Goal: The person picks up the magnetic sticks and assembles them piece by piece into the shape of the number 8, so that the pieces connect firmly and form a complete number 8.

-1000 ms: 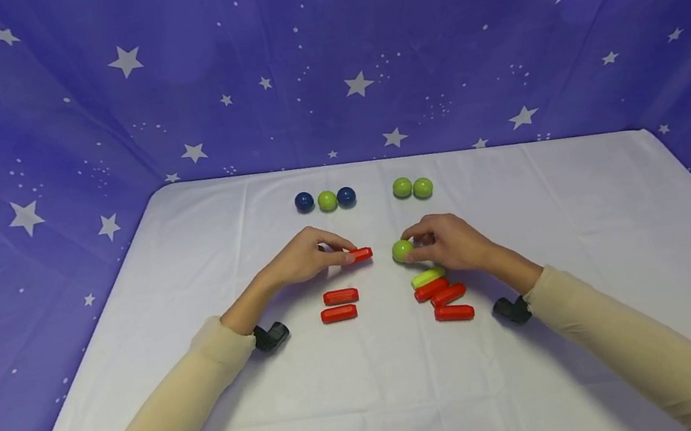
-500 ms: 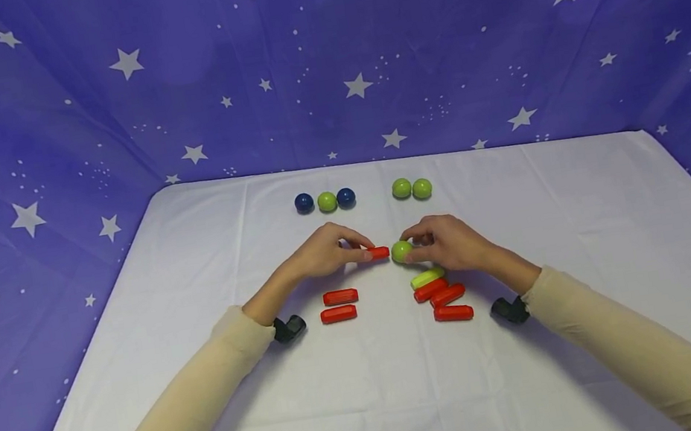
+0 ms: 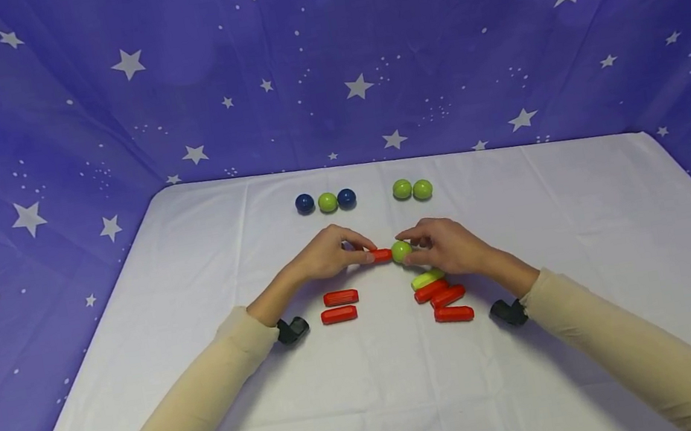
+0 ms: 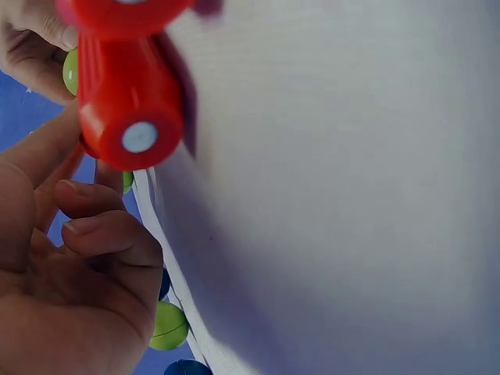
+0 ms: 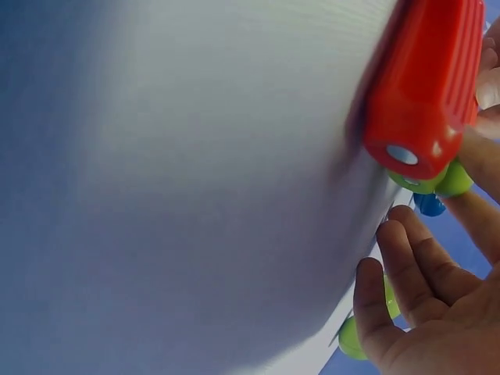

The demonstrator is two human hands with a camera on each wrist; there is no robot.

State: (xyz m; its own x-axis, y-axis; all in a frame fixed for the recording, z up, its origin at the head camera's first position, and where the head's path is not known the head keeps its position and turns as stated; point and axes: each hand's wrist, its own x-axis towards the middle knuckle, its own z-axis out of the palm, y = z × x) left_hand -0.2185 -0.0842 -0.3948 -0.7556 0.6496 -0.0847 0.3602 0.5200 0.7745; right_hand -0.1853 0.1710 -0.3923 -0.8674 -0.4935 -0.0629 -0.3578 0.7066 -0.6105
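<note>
The left hand (image 3: 328, 252) pinches a red rod (image 3: 382, 256), one end hidden, while the right hand (image 3: 450, 244) pinches a partly covered green ball (image 3: 401, 250).

Between the left grip (image 3: 329, 253) and right grip (image 3: 448, 245), a red faceted rod (image 3: 382, 256) and a glossy green ball (image 3: 401, 251) are closing the passage. Nearer, a lane is running down the white cloth-covered tabletop (image 3: 399, 365) between two other red rods (image 3: 339, 314) and a yellow-green-and-red rod cluster (image 3: 448, 296); beyond, a gap is separating blue-green-blue balls (image 3: 328, 202) from two green balls (image 3: 402, 189).
</note>
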